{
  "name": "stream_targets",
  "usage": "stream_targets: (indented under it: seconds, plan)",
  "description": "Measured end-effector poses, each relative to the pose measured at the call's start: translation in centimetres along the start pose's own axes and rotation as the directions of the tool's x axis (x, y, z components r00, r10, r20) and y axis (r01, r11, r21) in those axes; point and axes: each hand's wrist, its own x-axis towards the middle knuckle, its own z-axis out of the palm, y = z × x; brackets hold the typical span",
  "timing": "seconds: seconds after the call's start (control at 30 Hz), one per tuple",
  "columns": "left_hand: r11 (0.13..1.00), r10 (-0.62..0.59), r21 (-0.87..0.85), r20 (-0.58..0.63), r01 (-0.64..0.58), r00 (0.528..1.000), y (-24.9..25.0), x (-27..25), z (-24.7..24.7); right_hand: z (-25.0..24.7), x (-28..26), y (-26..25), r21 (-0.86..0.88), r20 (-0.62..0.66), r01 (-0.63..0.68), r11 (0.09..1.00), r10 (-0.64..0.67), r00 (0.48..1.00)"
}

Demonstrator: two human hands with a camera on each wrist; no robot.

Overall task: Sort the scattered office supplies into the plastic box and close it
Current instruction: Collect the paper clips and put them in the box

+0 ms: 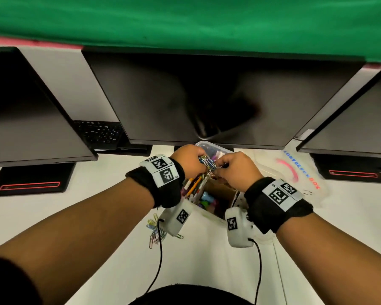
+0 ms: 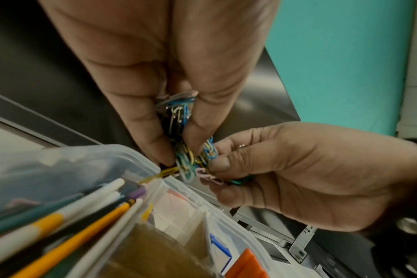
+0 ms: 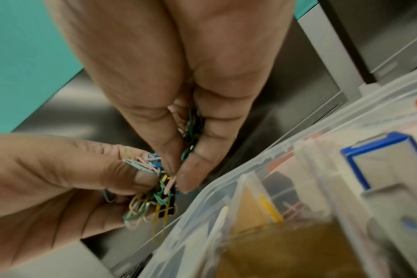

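In the head view, a tangled bunch of coloured paper clips is held above the far end of the plastic box by both hands: the left hand is curled round one side of the bunch and the right hand pinches the other side. The step in hand is judged to be the loading of paper clips into the box, with the sorting well along, since pencils and pens and other small supplies are already seen inside the box. More loose paper clips are left on the white desk on the near left of the box, and the clear lid lies to the right of the box, so the closing is not yet done. A dark monitor stands just behind the box. In the left wrist view, the bunch is seen clamped between the thumb and fingers of the left hand, right above the rim of the box, while strands are gripped by the right hand. The next move is judged to call for the bunch being lowered into a free compartment and let go; interlinked clips may snag on the fingers or spill over the rim. In the right wrist view, the dividers and a blue-edged small carton are seen inside the box, beside the clenched bunch.
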Motion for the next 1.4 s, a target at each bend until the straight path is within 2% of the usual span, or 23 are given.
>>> stream_targets:
  seconds: [0.13, 0.3, 0.4, 0.5, 0.63, 0.8, 0.9, 1.0, 1.07, 1.1, 1.2, 1.3, 1.4]
  plan:
    - [0.999, -0.025, -0.034, 0.008, 0.025, 1.000, 2.2, 2.6, 1.7, -1.9, 1.4, 2.2, 0.017, -0.045, -0.069, 0.997, 0.070, 0.997]
    - [0.996, -0.081, 0.054, 0.076, 0.077, 0.994, 3.4, 4.5, 3.7, -2.1, 2.7, 4.2, -0.051, -0.051, -0.110, 0.993, 0.108, 0.993]
    - [0.995, -0.098, 0.002, 0.096, 0.098, 0.990, 3.3, 4.6, 4.4, -1.7, 3.2, 5.0, -0.018, -0.064, -0.145, 0.989, 0.144, 0.988]
    - [0.993, -0.084, -0.069, 0.122, 0.093, 0.989, 2.9, 4.5, 4.5, -1.7, 3.2, 5.1, -0.021, -0.053, -0.119, 0.993, 0.118, 0.992]
    - [0.981, -0.091, -0.169, 0.022, 0.094, 0.996, 2.2, 4.1, 3.9, -1.5, 3.3, 4.9, -0.015, -0.032, -0.066, 0.998, 0.066, 0.997]
    - [0.851, -0.115, -0.515, 0.019, 0.108, 0.993, 2.5, 3.8, 2.7, -0.6, 3.0, 4.0, -0.044, -0.031, -0.016, 0.999, 0.015, 0.999]
    - [0.818, -0.065, -0.571, 0.042, 0.077, 0.997, 3.0, 3.5, 2.2, -0.3, 2.6, 4.0, -0.040, -0.013, -0.030, 0.999, 0.029, 0.999]
    - [0.786, -0.075, -0.612, 0.057, 0.094, 0.996, 2.7, 2.4, 2.0, -0.4, 2.5, 4.7, -0.053, 0.020, -0.027, 0.998, 0.028, 0.999]
    - [0.809, -0.101, -0.579, 0.034, 0.102, 0.994, 1.5, 1.4, 1.8, -0.6, 2.3, 4.9, -0.047, 0.033, -0.009, 0.999, 0.011, 0.999]
    - [0.850, -0.113, -0.518, 0.004, 0.098, 0.994, 0.5, 0.9, 1.7, -0.6, 2.1, 4.8, -0.047, 0.037, 0.010, 0.999, -0.008, 0.999]
    - [0.987, -0.095, -0.141, -0.095, 0.081, 0.991, -2.8, -0.8, 1.4, 0.1, 1.3, 3.7, -0.079, 0.097, 0.099, 0.992, -0.091, 0.991]
    - [0.983, -0.134, 0.114, -0.097, 0.144, 0.986, -5.8, -2.5, 1.2, 1.5, 0.6, 2.3, -0.191, 0.184, 0.196, 0.962, -0.162, 0.970]
    - [0.978, -0.178, 0.090, -0.128, 0.190, 0.976, -7.6, -3.7, 1.4, 2.5, 0.4, 0.7, -0.269, 0.236, 0.281, 0.921, -0.220, 0.947]
